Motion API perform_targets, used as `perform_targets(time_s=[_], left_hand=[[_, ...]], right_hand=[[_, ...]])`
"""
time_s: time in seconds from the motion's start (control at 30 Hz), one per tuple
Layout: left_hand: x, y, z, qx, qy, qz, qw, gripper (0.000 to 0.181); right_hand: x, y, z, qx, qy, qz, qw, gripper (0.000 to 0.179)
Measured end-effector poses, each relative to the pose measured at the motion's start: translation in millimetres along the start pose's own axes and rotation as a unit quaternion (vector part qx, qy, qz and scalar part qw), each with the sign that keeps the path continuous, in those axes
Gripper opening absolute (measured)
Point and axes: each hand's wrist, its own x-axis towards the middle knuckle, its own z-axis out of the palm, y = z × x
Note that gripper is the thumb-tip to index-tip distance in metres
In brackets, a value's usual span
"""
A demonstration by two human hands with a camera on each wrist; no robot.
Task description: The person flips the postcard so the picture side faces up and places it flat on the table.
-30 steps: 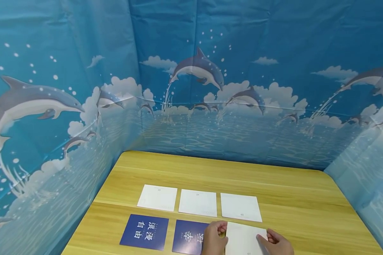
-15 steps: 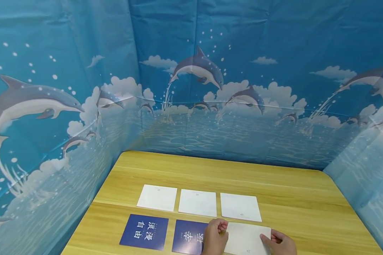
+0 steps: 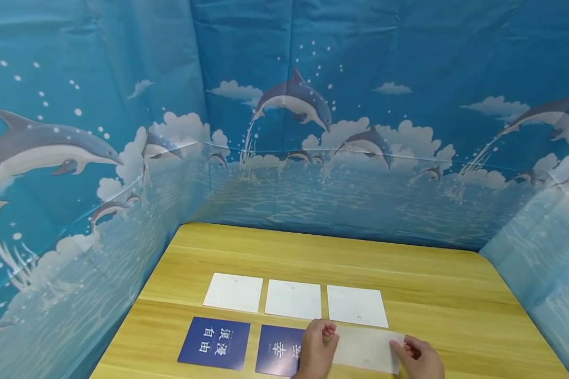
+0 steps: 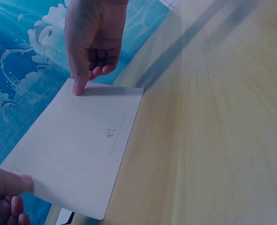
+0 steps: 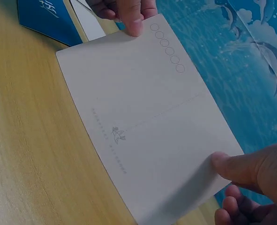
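Both hands hold one white postcard (image 3: 366, 349) by opposite short sides, above the table near its front. My left hand (image 3: 316, 347) pinches the left side, its thumb on the upper face in the right wrist view. At the other side my right hand (image 3: 418, 358) pinches with the thumb on top and the other fingers curled underneath. A row of small circles, a dotted line and a tiny printed figure show on the postcard (image 5: 133, 108) in the right wrist view. Its underside is hidden. A blue card with white characters (image 3: 280, 350) lies partly behind my left hand.
Three white cards (image 3: 293, 300) lie in a row farther back on the wooden table (image 3: 436, 284). Another blue card (image 3: 214, 343) with white characters lies at the left of the front row. Dolphin-printed blue sheeting (image 3: 275, 200) walls the table's back and sides.
The postcard's upper face has turned greyer and it looks flatter, its right side shifted slightly right with my right hand. My left hand has risen a little in view. The lying cards stay put.
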Motion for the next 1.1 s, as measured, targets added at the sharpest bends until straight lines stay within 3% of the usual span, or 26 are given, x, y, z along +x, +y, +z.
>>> perform_targets(time_s=[0.17, 0.33, 0.53, 0.73, 0.8, 0.9, 1.0, 1.1], left_hand=[[3.7, 2.0, -3.8, -0.002, -0.019, 0.020, 0.9996, 0.023], [8.0, 3.0, -8.1, 0.006, -0.034, 0.045, 0.9984, 0.019], [9.5, 4.6, -12.5, 0.050, -0.043, 0.059, 0.9960, 0.016], [4.9, 3.9, -13.4, 0.073, -0.051, 0.074, 0.9933, 0.009], [2.6, 3.8, -13.3, 0.068, -0.058, 0.060, 0.9942, 0.007], [-0.2, 4.8, -13.7, 0.021, -0.089, -0.003, 0.9958, 0.009], [-2.5, 6.2, -14.9, -0.038, -0.114, -0.075, 0.9899, 0.015], [-4.5, 5.5, -15.6, -0.067, -0.121, -0.105, 0.9847, 0.017]], right_hand=[[-3.0, -3, -1, -0.012, 0.019, 0.009, 0.9997, 0.083], [-4.5, -4, 0, -0.021, 0.029, 0.012, 0.9993, 0.072], [-5.7, 1, 5, 0.004, 0.057, -0.001, 0.9984, 0.054], [-8.8, 3, 8, 0.037, 0.062, 0.027, 0.9970, 0.056], [-10.8, 3, 7, 0.046, 0.060, 0.028, 0.9967, 0.059], [-13.1, 2, 7, 0.065, 0.059, 0.033, 0.9956, 0.062], [-14.4, 2, 6, 0.090, 0.053, 0.050, 0.9933, 0.065], [-14.8, 4, 4, 0.121, 0.045, 0.081, 0.9884, 0.068]])
